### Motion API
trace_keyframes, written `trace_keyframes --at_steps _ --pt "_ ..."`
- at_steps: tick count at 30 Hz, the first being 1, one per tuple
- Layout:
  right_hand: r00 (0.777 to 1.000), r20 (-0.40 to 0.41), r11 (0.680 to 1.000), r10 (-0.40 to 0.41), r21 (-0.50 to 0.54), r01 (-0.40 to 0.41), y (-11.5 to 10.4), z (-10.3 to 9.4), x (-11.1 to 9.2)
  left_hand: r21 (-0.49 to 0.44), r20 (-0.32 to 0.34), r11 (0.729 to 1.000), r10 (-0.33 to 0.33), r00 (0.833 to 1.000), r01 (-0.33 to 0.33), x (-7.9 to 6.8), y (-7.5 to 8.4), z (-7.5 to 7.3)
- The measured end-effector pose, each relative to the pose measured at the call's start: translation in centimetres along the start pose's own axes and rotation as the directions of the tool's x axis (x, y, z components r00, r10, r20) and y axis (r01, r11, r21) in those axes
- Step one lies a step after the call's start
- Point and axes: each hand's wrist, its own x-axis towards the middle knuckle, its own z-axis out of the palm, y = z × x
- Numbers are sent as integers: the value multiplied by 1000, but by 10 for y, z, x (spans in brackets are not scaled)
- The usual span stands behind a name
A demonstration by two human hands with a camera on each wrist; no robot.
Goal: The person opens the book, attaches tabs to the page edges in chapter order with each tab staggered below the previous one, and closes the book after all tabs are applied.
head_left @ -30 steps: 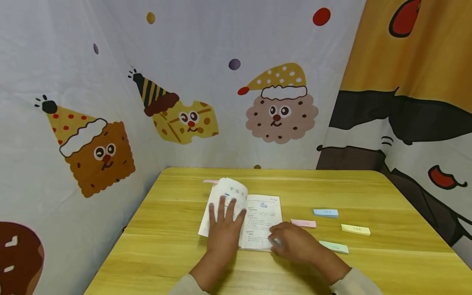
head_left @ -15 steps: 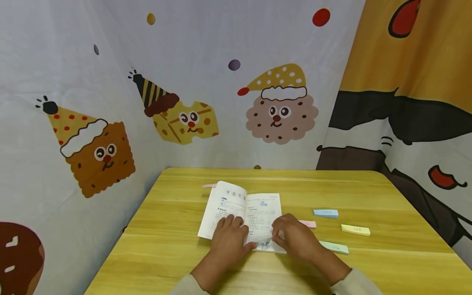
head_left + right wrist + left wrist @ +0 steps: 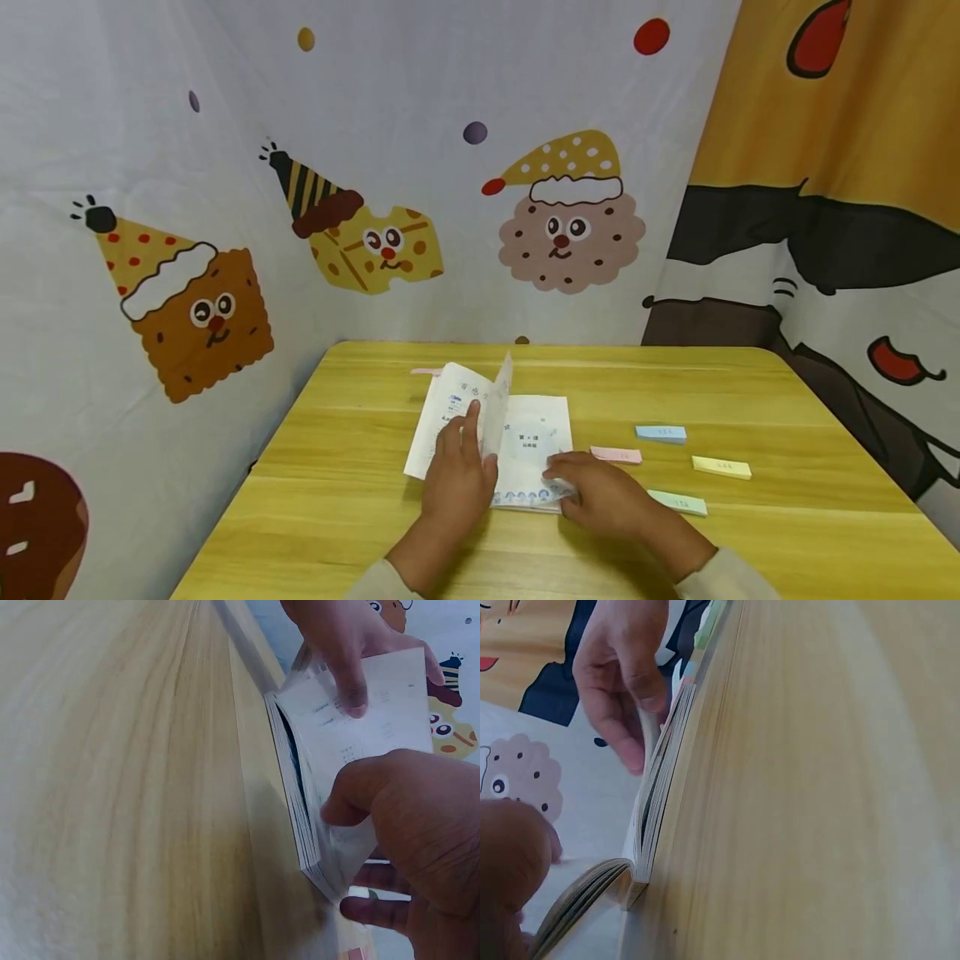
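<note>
An open book (image 3: 534, 417) lies on the table. My left hand (image 3: 456, 479) rests on its left pages, fingers extended. Beside those fingers one leaf (image 3: 496, 410) stands half turned near the spine. At the right page's lower corner, my right hand (image 3: 609, 493) pinches a lifted page (image 3: 352, 851) between thumb and fingers. The right wrist view has that thumb on top of the paper and the other fingers below the corner. There, the left thumb (image 3: 355, 701) lies against the facing leaf. In the left wrist view the pinched pages (image 3: 649, 731) bow upward.
Right of the book lie folded paper strips: pink (image 3: 617, 456), blue (image 3: 661, 434), yellow (image 3: 722, 467) and green (image 3: 678, 503). A pink tab (image 3: 426, 372) sticks out past the left pages. A printed curtain (image 3: 420, 100) hangs behind the table (image 3: 360, 542).
One leaf has risen and swung left, baring a page with a title and a row of blue figures. My left fingers drew back, then reached forward again. The right hand stays at the corner.
</note>
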Motion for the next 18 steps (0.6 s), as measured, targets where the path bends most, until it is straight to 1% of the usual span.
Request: trace_keyframes --at_steps 2,5,8,10,13,16,18 --pt "999 33 1000 -17 -2 17 -1 0 -1 20 13 1000 -16 1000 16 1 -1 -1" --pt "998 43 999 -38 -14 39 -1 0 -2 81 46 996 -28 999 25 3 -2 -3" --pt "998 47 999 -44 -7 44 -1 -1 -2 139 93 990 -50 994 37 3 -3 -6" --pt "998 53 999 -31 9 31 -1 -1 -2 167 136 985 -62 989 39 4 -3 -7" --pt "998 68 1000 -12 22 11 -1 -1 -2 188 204 982 -47 978 8 5 -3 -8" --pt "997 75 1000 -3 29 1 -1 0 -1 187 271 980 16 962 -69 5 -3 -8" --pt "997 73 1000 -9 22 7 0 1 -1 175 316 977 58 947 -119 4 -3 -7"
